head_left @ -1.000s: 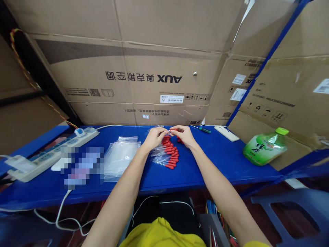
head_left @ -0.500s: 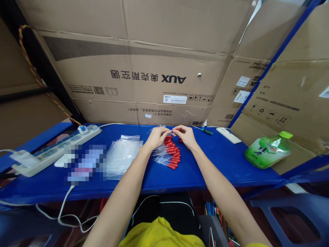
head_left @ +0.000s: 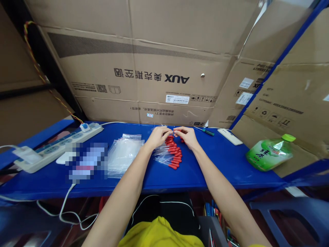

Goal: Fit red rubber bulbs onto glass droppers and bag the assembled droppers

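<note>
Many thin clear droppers with red rubber bulbs (head_left: 174,158) lie fanned out on the blue table (head_left: 218,161), bulbs to the right and tubes to the left. Just beyond the pile, my left hand (head_left: 159,136) is closed in a pinch. Facing it, my right hand (head_left: 187,136) pinches a red bulb, of which only a bit shows between the fingers. The fingertips of both hands almost meet. Whatever is in the left fingertips is too small to make out. More red bulbs lie partly hidden beneath the right hand.
Clear zip bags (head_left: 124,156) are stacked left of my left forearm. Farther left are a blurred-out phone (head_left: 87,161) and a power strip (head_left: 61,145). A screwdriver (head_left: 207,131), a white phone (head_left: 230,136) and a green bottle (head_left: 268,152) lie to the right. Cardboard (head_left: 154,41) walls the back.
The whole view has shifted slightly to the right. Both hands keep nearly the same pose over the droppers, with only small finger movement.
</note>
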Action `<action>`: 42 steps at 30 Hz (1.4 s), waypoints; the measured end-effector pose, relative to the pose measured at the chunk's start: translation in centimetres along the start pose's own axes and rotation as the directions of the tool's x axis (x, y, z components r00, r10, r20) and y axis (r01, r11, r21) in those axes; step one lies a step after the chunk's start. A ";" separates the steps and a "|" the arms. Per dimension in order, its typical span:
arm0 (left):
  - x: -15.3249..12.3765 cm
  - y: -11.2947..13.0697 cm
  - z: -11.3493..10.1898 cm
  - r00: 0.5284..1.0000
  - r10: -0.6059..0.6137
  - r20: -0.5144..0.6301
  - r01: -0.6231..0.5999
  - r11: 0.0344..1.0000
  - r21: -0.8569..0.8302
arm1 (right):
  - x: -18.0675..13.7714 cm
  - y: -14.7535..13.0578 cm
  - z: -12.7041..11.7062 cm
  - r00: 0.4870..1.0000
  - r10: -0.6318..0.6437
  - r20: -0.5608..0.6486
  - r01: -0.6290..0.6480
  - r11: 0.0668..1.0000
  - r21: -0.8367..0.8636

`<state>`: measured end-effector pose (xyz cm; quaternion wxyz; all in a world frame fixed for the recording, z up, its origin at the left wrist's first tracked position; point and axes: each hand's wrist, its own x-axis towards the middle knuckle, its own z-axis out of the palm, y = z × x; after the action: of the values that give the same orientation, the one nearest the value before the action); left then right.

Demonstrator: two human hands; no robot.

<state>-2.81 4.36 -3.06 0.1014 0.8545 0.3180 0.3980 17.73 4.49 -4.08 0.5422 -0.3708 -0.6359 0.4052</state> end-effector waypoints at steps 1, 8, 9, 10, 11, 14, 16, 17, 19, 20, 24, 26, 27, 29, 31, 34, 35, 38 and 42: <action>0.0 0.0 0.0 1.000 0.003 -0.011 -0.003 1.000 0.013 | 0.0 0.1 0.0 1.000 -0.002 0.009 0.002 1.000 0.003; -0.2 -0.2 0.2 0.995 -0.064 -0.079 0.069 0.996 0.061 | 0.3 0.2 -0.4 0.999 0.004 0.035 -0.005 0.999 0.042; -0.2 -0.3 0.2 0.993 -0.084 -0.081 0.090 0.994 0.064 | 0.3 0.2 -0.5 0.999 0.009 0.035 -0.011 0.999 0.051; -0.2 -0.3 0.2 0.991 -0.107 -0.080 0.112 0.992 0.062 | 0.4 0.2 -0.6 0.999 0.016 0.033 -0.018 0.998 0.060; -0.1 -0.3 0.2 0.989 -0.130 -0.073 0.134 0.989 0.056 | 0.4 0.1 -0.7 0.999 0.020 0.027 -0.022 0.997 0.068; 0.0 -0.3 0.3 0.984 -0.175 -0.031 0.176 0.984 0.000 | 0.4 0.0 -1.0 1.000 0.027 0.012 -0.028 0.995 0.095; 0.1 -0.2 0.3 0.984 -0.180 -0.013 0.179 0.983 -0.042 | 0.4 -0.2 -1.1 0.999 0.041 0.012 -0.042 0.993 0.112; 0.1 -0.1 0.3 0.984 -0.177 -0.009 0.176 0.983 -0.060 | 0.4 -0.2 -1.1 0.999 0.049 0.013 -0.050 0.992 0.118; 0.1 0.1 0.2 0.985 -0.171 -0.002 0.170 0.981 -0.090 | 0.4 -0.2 -1.1 0.998 0.059 0.014 -0.060 0.991 0.123; 0.1 0.2 0.2 0.985 -0.170 0.003 0.170 0.980 -0.102 | 0.4 -0.2 -1.1 0.998 0.059 0.017 -0.061 0.990 0.124; 0.1 0.4 0.3 0.985 -0.172 0.021 0.173 0.977 -0.128 | 0.3 -0.1 -1.1 0.998 0.061 0.034 -0.065 0.990 0.126; 0.1 0.5 0.4 0.985 -0.166 0.035 0.170 0.976 -0.134 | 0.2 -0.1 -0.9 0.996 0.071 0.044 -0.076 0.989 0.130; 0.1 0.5 0.4 0.986 -0.162 0.039 0.166 0.976 -0.138 | 0.2 -0.1 -0.8 0.996 0.074 0.048 -0.080 0.988 0.133; 0.2 0.6 0.6 0.986 -0.162 0.027 0.164 0.977 -0.135 | 0.2 -0.2 -0.7 0.997 0.068 0.044 -0.074 0.987 0.145; 0.3 0.7 0.6 0.984 -0.177 -0.004 0.175 0.978 -0.115 | 0.3 -0.2 -0.6 0.998 0.052 0.027 -0.056 0.984 0.166; 0.3 0.6 0.6 0.982 -0.188 -0.029 0.185 0.979 -0.085 | 0.3 -0.2 -0.8 0.998 0.045 0.032 -0.050 0.982 0.179; 0.3 0.6 0.6 0.982 -0.186 -0.031 0.183 0.980 -0.084 | 0.3 -0.2 -0.9 0.998 0.051 0.042 -0.057 0.983 0.173; 0.2 0.4 0.6 0.981 -0.184 -0.057 0.178 0.980 -0.092 | 0.3 -0.3 -1.1 0.996 0.069 0.061 -0.078 0.985 0.156; 0.2 0.4 0.6 0.980 -0.177 -0.092 0.169 0.982 -0.088 | 0.2 -0.5 -1.0 0.994 0.080 0.070 -0.090 0.982 0.165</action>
<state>-2.09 4.21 -3.14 0.1535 0.7981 0.3797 0.4420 18.70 4.62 -3.48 0.5333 -0.3376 -0.6000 0.4916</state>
